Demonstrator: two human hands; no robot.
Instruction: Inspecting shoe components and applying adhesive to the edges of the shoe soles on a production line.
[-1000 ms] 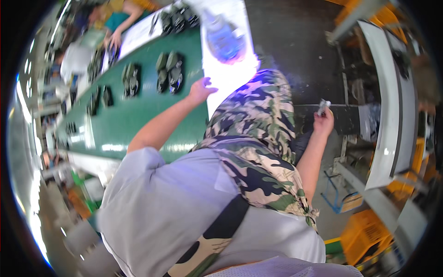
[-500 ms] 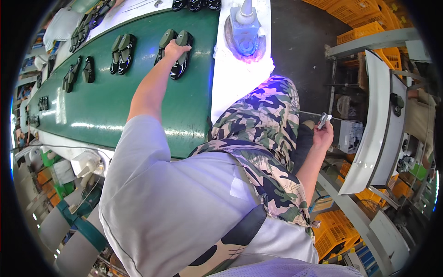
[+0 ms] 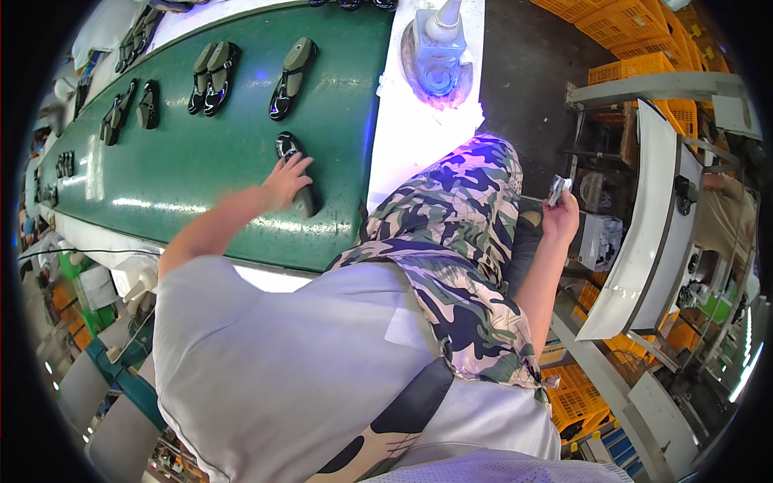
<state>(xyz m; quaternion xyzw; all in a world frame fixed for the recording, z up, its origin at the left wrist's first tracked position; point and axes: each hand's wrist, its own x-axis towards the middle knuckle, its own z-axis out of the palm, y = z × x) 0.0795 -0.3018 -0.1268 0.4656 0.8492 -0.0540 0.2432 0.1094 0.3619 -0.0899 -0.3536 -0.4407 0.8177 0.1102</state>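
Note:
A black glossy-toed shoe with a dark sole-like back part (image 3: 304, 203) lies on the green belt surface. Over its middle is my left hand (image 3: 286, 181), touching it with the fingers stretched out and spread. Part of the shoe is hidden beneath that hand. Farther off stands a similar shoe with an olive-grey insert (image 3: 299, 55), a short way from the first. On the right, away from the belt, my right hand (image 3: 562, 217) pinches a small crumpled silvery-grey piece (image 3: 559, 188); what it is cannot be made out.
More dark shoes (image 3: 216, 76) sit along the green belt (image 3: 201, 169) to the left. Beyond my knee, a pale blue machine fixture (image 3: 439, 60) stands on a white ledge. Orange crates (image 3: 624, 28) and a white-topped rack (image 3: 632, 266) are at the right.
My left hand has come nearer with one shoe of the far pair, now turned toe away; its mate stayed behind. My right hand still grips the silvery piece.

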